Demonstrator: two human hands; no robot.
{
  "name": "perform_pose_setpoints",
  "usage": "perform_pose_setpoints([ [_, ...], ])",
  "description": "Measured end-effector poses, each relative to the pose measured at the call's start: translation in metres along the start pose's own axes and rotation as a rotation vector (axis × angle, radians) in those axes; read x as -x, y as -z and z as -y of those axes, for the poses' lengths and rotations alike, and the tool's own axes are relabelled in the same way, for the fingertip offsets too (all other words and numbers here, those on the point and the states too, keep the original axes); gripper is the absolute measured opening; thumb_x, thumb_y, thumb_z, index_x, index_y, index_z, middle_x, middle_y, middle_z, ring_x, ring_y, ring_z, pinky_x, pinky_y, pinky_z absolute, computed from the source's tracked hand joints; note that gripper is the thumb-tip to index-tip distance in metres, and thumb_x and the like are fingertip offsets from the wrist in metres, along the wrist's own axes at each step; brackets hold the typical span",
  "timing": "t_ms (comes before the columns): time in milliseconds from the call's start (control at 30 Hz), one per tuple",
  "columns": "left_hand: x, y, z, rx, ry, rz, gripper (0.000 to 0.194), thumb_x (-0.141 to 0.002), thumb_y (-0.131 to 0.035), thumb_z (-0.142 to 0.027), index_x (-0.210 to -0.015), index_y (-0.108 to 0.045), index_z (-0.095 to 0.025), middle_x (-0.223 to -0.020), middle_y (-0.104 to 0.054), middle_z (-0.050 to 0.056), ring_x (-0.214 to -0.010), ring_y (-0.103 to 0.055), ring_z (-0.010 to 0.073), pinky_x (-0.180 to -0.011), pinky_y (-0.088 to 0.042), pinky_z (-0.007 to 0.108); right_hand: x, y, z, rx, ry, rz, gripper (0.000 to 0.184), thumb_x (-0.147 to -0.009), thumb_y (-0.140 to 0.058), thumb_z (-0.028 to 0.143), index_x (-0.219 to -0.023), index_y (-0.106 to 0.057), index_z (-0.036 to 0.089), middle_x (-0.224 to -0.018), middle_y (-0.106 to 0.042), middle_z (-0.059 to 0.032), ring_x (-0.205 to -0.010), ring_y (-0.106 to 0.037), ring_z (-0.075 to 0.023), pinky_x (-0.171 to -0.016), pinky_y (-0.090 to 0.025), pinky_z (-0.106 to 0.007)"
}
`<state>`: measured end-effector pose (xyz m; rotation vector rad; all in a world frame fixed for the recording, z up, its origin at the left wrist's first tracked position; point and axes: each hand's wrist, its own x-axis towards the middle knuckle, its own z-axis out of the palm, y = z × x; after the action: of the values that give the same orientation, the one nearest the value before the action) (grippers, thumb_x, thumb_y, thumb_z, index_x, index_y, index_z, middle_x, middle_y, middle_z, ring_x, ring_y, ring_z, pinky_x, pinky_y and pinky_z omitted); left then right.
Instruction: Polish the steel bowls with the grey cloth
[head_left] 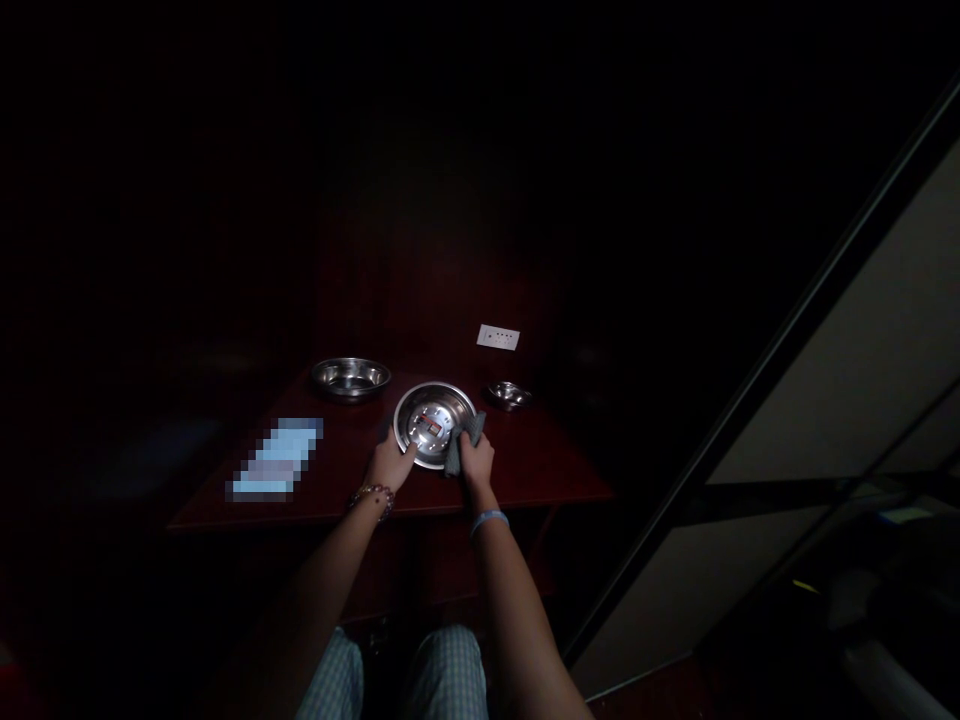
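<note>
A round stainless steel bowl (424, 410) with a flat bottom and wide rim is tilted toward me above the table. My left hand (391, 462) grips its left rim, thumb on the inside. At the right rim my right hand (477, 460) is closed on a grey cloth (454, 455), which is pressed against the metal there. Small marks and a reddish reflection or label show on the bowl's bottom; I cannot tell which. Behind it to the left stands a second steel bowl (351, 380), and a smaller steel bowl (508, 394) is at the back right.
The dark red table (360, 485) has a blurred-out bright, flat thing (277, 460) on its left side. A white socket panel (498, 337) is on the back wall. A slanting partition edge (720, 430) runs along the right. My knees are below the table's front edge.
</note>
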<state>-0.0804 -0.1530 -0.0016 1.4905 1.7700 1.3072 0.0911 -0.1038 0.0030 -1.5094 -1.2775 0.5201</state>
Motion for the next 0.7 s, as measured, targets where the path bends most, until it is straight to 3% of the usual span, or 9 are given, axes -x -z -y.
perform_pose_setpoints([
  [700,0.0001,0.0002,-0.0003,-0.011,-0.006,-0.008,0.047,-0.097,-0.059,-0.025,-0.143,-0.058,-0.016,-0.125,-0.079,0.018,-0.121,-0.075,0.0292,-0.095,-0.056,0.031,-0.0002,-0.0029,-0.0018,-0.002,0.01,0.007,0.025,-0.091,-0.067,0.025,-0.109,-0.082,0.015,-0.106,-0.084,-0.0144,-0.103,-0.081,-0.0266,-0.087,-0.059,-0.027],
])
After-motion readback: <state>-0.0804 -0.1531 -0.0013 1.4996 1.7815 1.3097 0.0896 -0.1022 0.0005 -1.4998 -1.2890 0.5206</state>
